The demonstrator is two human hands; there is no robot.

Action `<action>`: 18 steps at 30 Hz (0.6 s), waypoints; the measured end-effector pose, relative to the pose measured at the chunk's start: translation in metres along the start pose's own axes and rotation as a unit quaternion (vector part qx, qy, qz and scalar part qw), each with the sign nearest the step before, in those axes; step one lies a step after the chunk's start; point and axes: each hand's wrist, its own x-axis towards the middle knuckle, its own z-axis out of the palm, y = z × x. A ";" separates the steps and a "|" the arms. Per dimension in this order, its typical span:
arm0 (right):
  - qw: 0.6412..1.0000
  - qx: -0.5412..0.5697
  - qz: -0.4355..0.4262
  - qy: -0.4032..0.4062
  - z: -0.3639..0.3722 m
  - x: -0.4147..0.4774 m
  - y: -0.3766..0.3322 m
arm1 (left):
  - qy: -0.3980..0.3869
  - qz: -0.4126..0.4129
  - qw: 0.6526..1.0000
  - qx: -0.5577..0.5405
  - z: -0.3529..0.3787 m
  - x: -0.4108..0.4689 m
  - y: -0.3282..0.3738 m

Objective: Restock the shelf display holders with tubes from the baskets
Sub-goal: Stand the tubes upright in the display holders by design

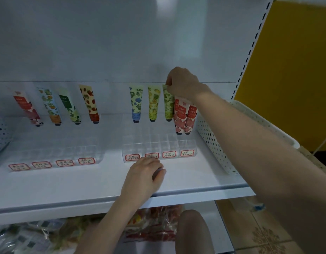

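Our right hand (182,83) reaches to the back of the shelf (103,184) and pinches the crimped top of the green tube (167,103) between thumb and fingertips. That tube stands cap down in the back row of the right clear holder (158,143), third in line after the blue-based floral tube (136,103) and the yellow pineapple tube (153,103). Just beside it, and one row nearer to us, stand two red tubes (185,117) side by side. Their upper ends are hidden behind our wrist, so we cannot tell whether we touch them. Our left hand (144,173) lies knuckles up on the shelf, right at the front of that holder and against its red-bordered labels (151,156). Its fingers are curled under, and we cannot tell whether they hold anything. Well to the left sits the left clear holder (54,154), with four tubes in its back row, all leaning left: a red one (26,109), a blue-flowered one (50,105), a green-and-white one (69,107) and a strawberry one (89,101). The front compartments of both holders look bare. A white perforated basket (213,143) stands at the right end of the shelf, under our right forearm, and the corner of another perforated basket (1,131) shows at the left edge. Below, the lower shelf carries goods in clear wrap (155,224), and a yellow wall (296,61) rises to the right.
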 end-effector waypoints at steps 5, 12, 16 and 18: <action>1.000 -0.006 0.001 0.005 0.003 0.003 0.004 | 0.006 0.008 1.000 0.001 0.001 0.000 -0.001; 1.000 -0.001 0.006 0.003 0.004 0.003 0.006 | 0.004 0.010 1.000 0.002 0.002 0.000 -0.002; 1.000 0.027 -0.001 0.005 0.005 0.003 0.010 | 0.007 0.012 1.000 0.001 0.002 0.001 -0.003; 0.999 0.049 -0.007 0.005 0.004 0.001 0.012 | 0.011 0.016 1.000 -0.002 0.002 0.001 -0.003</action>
